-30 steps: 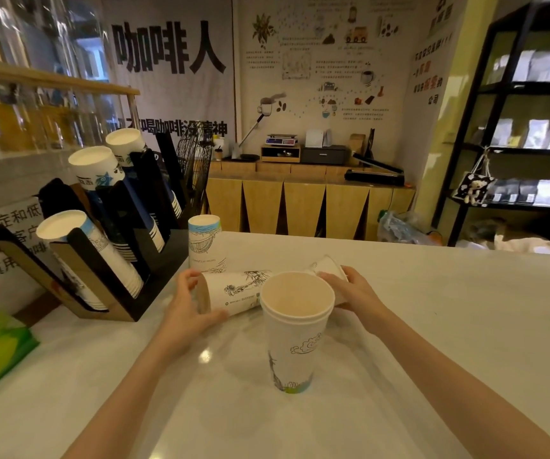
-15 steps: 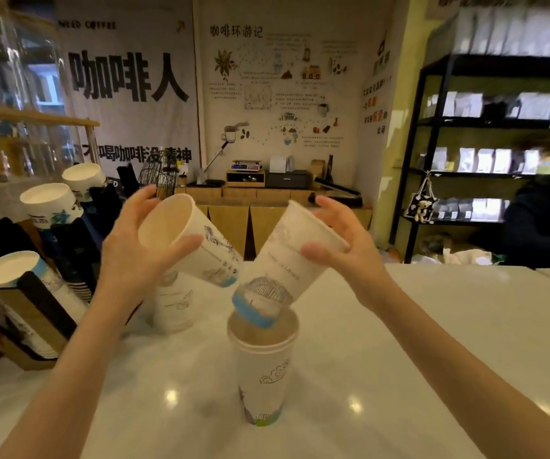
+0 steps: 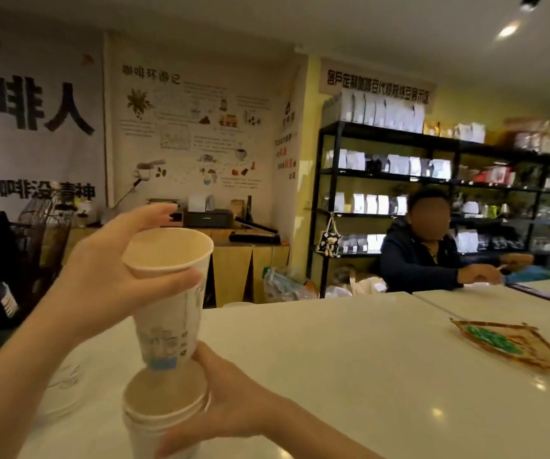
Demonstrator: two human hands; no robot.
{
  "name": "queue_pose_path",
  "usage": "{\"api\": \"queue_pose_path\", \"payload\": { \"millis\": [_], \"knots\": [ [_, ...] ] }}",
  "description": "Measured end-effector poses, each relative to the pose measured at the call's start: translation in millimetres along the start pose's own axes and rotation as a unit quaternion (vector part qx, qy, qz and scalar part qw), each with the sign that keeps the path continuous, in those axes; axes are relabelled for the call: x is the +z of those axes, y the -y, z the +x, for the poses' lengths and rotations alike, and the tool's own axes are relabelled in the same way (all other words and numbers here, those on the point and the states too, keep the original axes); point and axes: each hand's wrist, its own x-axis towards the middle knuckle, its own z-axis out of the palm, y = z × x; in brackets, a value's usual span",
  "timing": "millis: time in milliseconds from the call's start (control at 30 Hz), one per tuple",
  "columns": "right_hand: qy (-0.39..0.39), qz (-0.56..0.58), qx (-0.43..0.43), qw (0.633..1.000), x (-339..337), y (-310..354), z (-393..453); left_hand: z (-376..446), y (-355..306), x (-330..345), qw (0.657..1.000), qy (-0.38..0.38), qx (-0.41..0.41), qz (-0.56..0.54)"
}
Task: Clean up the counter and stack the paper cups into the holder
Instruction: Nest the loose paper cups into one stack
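My left hand (image 3: 108, 279) is wrapped around the upper cup (image 3: 167, 293) just under its rim; my right hand (image 3: 230, 405) clamps the nested stack (image 3: 164, 415) near the surface's (image 3: 350, 359) front-left corner. I'd centre the base over the open mouth, then push straight down.

The white glossy table (image 3: 350, 352) carries a cup stack (image 3: 159, 422) at its near edge, a blurred white cup (image 3: 65, 382) lying at far left, a brown-and-green wrapper (image 3: 509, 346) at right, and a dark phone (image 3: 534, 292) farther back.
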Motion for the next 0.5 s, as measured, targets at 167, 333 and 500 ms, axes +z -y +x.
{"api": "queue_pose_path", "payload": {
  "millis": [167, 333, 500],
  "knots": [
    [-0.037, 0.021, 0.034, 0.999, 1.8, -18.0, 1.2, -6.6, 13.0, 3.4, 0.996, 0.079, -0.011, 0.038],
    [-0.052, 0.021, 0.032, 0.998, 7.0, -25.6, 3.4, -17.1, 18.2, -3.7, 0.987, 0.148, -0.027, 0.049],
    [-0.061, 0.027, -0.036, 0.997, 11.2, -22.1, 0.6, -36.3, 16.9, 19.1, 0.961, 0.242, -0.078, 0.109]
  ]
}}
